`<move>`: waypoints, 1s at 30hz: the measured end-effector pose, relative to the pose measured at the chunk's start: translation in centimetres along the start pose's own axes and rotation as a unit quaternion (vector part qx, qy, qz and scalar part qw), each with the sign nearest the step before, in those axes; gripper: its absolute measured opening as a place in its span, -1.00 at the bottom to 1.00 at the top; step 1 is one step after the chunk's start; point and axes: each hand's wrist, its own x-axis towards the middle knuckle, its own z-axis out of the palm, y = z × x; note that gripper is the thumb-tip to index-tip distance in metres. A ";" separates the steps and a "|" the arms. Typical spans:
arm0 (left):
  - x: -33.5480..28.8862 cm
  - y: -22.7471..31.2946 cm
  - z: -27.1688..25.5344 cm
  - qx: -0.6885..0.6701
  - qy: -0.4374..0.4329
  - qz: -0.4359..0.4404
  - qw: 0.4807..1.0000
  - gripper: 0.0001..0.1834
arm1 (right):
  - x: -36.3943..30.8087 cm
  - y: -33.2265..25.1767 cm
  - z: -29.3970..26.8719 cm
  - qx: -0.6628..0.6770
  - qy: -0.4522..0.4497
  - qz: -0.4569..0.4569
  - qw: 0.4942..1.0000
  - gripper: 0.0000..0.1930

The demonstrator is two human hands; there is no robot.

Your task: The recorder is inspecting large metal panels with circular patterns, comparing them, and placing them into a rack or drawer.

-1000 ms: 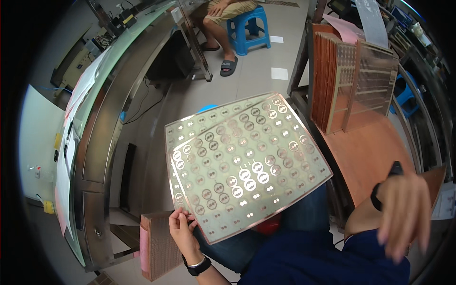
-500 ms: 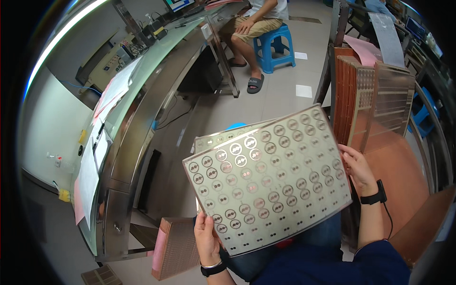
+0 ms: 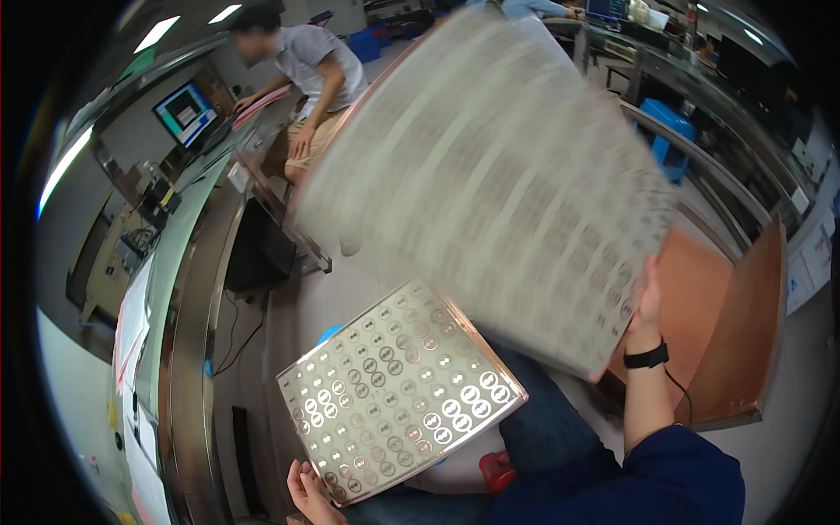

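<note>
Panel (image 3: 490,184) raised, motion-blurred, in your right hand (image 3: 646,306).
Its fingers (image 3: 652,276) close on the right edge; your left hand (image 3: 311,495), half-curled, meets the copper-edged lower panel (image 3: 398,389) partly over your jeans (image 3: 553,420), grip unclear.

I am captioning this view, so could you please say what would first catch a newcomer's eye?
Probably the large, blurred, pale green rectangular panel across the upper middle, its lower right edge in the right hand. Next, the shiny, circle-patterned pale green panel at lower centre, its near-left corner by the left hand.
</note>
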 end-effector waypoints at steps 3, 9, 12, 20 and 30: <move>1.0 -2.4 0.2 0.157 0.000 0.075 0.985 -0.66 | 1.2 -4.4 -4.5 0.043 -0.009 -0.136 0.990 -0.60; 1.8 -4.4 1.0 0.126 0.004 -0.017 0.992 -0.66 | 3.5 -1.7 -8.3 -0.100 0.134 -0.310 0.936 -0.46; 1.7 -4.0 1.7 0.106 -0.004 -0.016 0.994 -0.65 | 5.4 2.9 -13.6 -0.162 0.294 -0.291 0.896 -0.55; 1.9 -4.6 1.9 0.135 -0.004 -0.003 0.991 -0.66 | 13.5 13.0 -18.0 -0.505 0.288 -0.196 0.789 -0.69; 1.0 -2.7 2.3 0.102 0.041 -0.095 0.989 -0.71 | 7.0 12.6 -2.6 -0.446 -0.150 0.043 0.881 -0.59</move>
